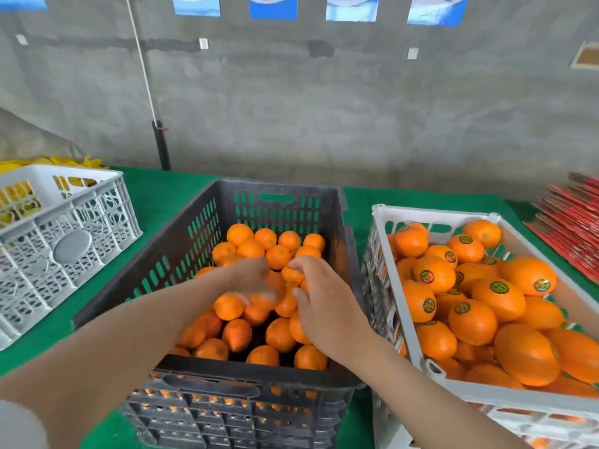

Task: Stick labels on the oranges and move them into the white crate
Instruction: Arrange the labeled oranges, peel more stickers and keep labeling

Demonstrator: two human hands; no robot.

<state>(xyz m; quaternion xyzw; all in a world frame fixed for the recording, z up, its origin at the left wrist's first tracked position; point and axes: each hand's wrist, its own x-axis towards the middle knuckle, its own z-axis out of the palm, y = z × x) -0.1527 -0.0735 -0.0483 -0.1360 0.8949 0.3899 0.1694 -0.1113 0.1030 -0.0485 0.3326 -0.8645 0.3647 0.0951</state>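
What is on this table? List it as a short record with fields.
black crate: centre, holds unlabelled oranges
white crate: right, holds labelled oranges
left hand: over the black crate's fruit, blurred, grip unclear
right hand: in black crate, fingers curled over one orange
left crate: far left on green table
red stack: far right

OPERATOR BODY | left hand [256, 280]: bare, outline motion-blurred | behind it: left forearm [146, 328] bare, then pale grey sleeve [19, 426] edge at the upper arm | right hand [324, 306]: bare | behind it: right forearm [421, 384] bare to frame edge
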